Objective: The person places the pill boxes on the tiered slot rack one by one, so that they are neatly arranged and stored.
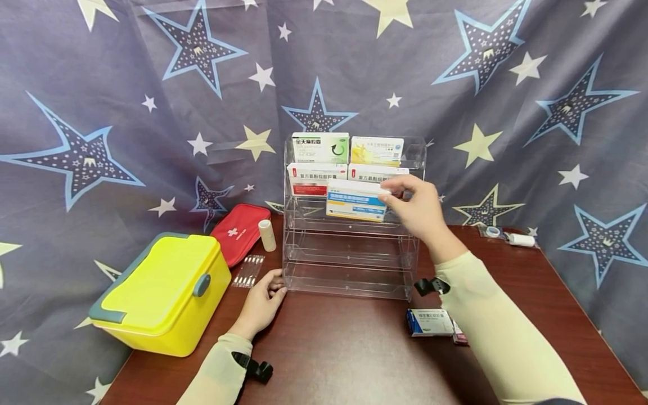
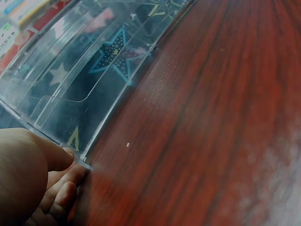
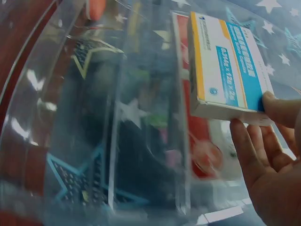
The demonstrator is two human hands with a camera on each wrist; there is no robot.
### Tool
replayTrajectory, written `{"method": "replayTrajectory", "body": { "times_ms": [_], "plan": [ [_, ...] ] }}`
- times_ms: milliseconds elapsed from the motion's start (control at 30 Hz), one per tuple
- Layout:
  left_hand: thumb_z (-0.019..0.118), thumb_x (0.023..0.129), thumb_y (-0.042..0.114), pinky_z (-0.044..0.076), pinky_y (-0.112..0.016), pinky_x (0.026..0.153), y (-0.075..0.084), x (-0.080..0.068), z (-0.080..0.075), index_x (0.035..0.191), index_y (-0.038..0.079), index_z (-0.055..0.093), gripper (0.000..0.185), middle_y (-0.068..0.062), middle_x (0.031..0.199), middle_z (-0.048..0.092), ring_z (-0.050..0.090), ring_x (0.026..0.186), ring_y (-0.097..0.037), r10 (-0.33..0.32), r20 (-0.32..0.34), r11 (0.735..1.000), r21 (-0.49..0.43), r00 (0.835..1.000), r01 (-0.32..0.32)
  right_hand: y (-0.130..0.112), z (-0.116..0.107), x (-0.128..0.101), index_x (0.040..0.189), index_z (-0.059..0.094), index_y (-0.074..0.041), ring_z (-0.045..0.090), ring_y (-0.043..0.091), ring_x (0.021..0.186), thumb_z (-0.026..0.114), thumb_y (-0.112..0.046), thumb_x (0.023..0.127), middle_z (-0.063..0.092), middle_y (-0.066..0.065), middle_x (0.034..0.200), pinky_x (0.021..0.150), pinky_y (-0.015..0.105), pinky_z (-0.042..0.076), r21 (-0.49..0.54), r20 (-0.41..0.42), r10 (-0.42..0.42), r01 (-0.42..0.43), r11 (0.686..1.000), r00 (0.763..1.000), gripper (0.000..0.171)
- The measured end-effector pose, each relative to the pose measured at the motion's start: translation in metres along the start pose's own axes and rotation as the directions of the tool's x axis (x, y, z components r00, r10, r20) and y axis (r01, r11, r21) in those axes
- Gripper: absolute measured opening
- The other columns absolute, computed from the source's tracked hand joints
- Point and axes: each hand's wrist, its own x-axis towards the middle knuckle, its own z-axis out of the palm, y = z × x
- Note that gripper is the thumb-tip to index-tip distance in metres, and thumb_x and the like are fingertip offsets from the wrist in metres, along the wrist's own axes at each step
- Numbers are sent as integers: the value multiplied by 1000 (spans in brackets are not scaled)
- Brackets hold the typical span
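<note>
In the head view my right hand [image 1: 417, 205] pinches one end of a white, blue and yellow medicine box [image 1: 356, 201], held in front of the clear plastic display rack [image 1: 349, 289]. Up close in the right wrist view, thumb and fingers grip this box [image 3: 225, 66] by its edge. My left hand [image 1: 262, 304] holds the rack's lower left front corner, thumb against the side panel. Behind the held box, two red-and-white medicine boxes [image 1: 309, 179] [image 1: 378, 172] stand side by side on the rack. A green-and-white box [image 1: 320, 147] and a yellow-and-white box [image 1: 377, 151] fill the top tier.
A yellow storage box [image 1: 167, 281] stands at the left, near a red first aid pouch [image 1: 241, 233], a beige bandage roll [image 1: 266, 235] and packed cotton swabs [image 1: 248, 271]. Medicine boxes [image 1: 430, 323] lie beside my right forearm. Small wrapped rolls [image 1: 520, 240] lie at the back right.
</note>
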Motion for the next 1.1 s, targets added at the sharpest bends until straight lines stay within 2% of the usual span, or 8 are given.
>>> {"method": "replayTrajectory", "body": {
  "times_ms": [67,167,333,567,800,1100],
  "plan": [
    [72,96,1,55,-28,81,-1,0,0,136,4,62,41,-7,111,73,70,102,-22,-1,2,1000,2,1000,1,0,14,5,109,81,-11,66,23,81,84,-14,91,75,7,94,71,29,53,12,9,29,-29,999,1000,18],
    [72,97,1,55,-28,82,-1,1,0,136,6,63,40,-7,111,74,70,103,-21,-13,13,1000,2,1000,13,1,32,9,109,81,-10,69,22,87,84,-13,91,74,7,98,81,36,57,21,20,61,-61,998,998,19],
    [71,97,0,55,-29,83,-1,2,0,135,8,63,40,-8,111,74,70,103,-20,-22,20,1000,1,1000,22,3,56,9,108,81,-11,68,21,97,85,-11,90,73,5,106,87,39,58,18,32,55,-56,998,998,19],
    [72,97,2,55,-29,83,-2,3,0,136,8,63,40,-8,111,74,69,103,-20,-20,15,1000,16,1000,20,-1,75,6,106,81,-11,64,20,101,85,-11,90,70,4,114,82,34,60,35,30,64,-65,997,998,16],
    [73,97,1,55,-28,81,-2,2,0,136,7,63,41,-8,108,74,69,100,-21,-24,13,1000,11,1000,24,-1,90,3,103,81,-11,64,17,100,84,-8,90,65,1,109,81,28,60,25,39,46,-47,999,998,14],
    [72,97,1,54,-27,81,-2,2,-1,135,9,64,40,-6,109,74,69,101,-19,-30,14,1000,8,999,30,-2,105,-7,103,81,-12,66,17,100,84,-6,89,62,-1,106,79,26,60,20,43,11,-12,1000,999,15]
  ]
}}
